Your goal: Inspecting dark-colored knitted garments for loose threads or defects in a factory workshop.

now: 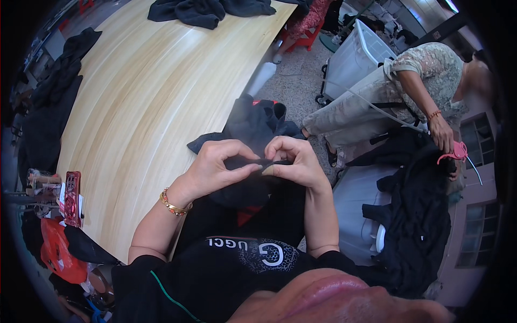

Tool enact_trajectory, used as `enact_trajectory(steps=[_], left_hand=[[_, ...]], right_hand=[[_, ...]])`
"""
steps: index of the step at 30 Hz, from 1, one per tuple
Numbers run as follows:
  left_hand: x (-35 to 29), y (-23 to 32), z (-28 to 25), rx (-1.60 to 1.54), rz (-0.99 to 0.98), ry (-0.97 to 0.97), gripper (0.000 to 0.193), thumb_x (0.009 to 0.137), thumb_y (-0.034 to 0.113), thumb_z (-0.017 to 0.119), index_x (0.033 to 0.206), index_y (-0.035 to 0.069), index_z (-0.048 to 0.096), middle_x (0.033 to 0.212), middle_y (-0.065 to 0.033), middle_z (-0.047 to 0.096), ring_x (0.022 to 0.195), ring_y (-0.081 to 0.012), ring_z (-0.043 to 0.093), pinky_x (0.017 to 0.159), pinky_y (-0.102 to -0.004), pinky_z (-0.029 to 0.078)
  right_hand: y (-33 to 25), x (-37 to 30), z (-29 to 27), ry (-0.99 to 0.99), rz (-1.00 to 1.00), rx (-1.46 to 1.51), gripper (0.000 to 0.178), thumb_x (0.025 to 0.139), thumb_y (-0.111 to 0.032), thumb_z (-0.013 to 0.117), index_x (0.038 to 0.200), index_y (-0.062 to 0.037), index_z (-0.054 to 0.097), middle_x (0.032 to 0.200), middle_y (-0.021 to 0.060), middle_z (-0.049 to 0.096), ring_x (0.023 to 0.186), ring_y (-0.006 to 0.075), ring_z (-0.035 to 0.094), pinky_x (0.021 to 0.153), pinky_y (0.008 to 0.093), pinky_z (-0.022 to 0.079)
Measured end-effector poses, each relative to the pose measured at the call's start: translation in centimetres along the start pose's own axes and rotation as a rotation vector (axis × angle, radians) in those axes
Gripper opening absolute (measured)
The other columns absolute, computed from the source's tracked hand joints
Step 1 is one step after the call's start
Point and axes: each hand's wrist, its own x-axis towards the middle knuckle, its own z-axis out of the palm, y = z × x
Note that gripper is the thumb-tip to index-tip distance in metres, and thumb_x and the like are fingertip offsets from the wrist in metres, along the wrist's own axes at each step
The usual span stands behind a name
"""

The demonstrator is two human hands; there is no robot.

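Over my lap, at the right edge of the wooden table, hangs a dark garment, part of it resting on the tabletop. My left hand pinches a fold of it between thumb and fingertips. Close beside, my right hand grips the same fold, thumb against curled fingers. The fingertips of both hands nearly meet. A pale yellowish patch shows at my right thumb's tip. Whether anything small sits between the fingers, I cannot tell.
The wooden table carries dark garments at its far end and a red phone at its near left. To the right, another person holds a pink-handled tool over dark clothes. A white wheeled bin stands behind.
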Motion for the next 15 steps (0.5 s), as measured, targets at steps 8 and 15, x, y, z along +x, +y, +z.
enact_trajectory(steps=[8, 15], left_hand=[[-1.0, -0.3, 0.8, -0.06, -0.121, 0.037, 0.01, 0.078, 0.0, 0.075, 0.087, -0.001, 0.071, 0.087, -0.0096, 0.072, 0.082, -0.0159, 0.069, 0.076, -0.0269, 0.053], [-0.9, -1.0, 0.6, 0.07, -0.082, 0.058, 0.012, 0.075, -0.002, 0.073, 0.087, -0.002, 0.071, 0.087, -0.0117, 0.072, 0.082, -0.0204, 0.07, 0.077, -0.0302, 0.055]], right_hand=[[0.1, -0.7, 0.5, 0.02, 0.009, -0.025, 0.025, 0.074, 0.0, 0.08, 0.091, -0.001, 0.061, 0.082, -0.0028, 0.061, 0.071, 0.0032, 0.057, 0.062, 0.0194, 0.045], [0.5, 0.2, 0.8, 0.085, -0.03, -0.083, 0.022, 0.075, 0.002, 0.079, 0.088, -0.0011, 0.062, 0.084, -0.0012, 0.063, 0.075, 0.0036, 0.059, 0.063, 0.0194, 0.046]])
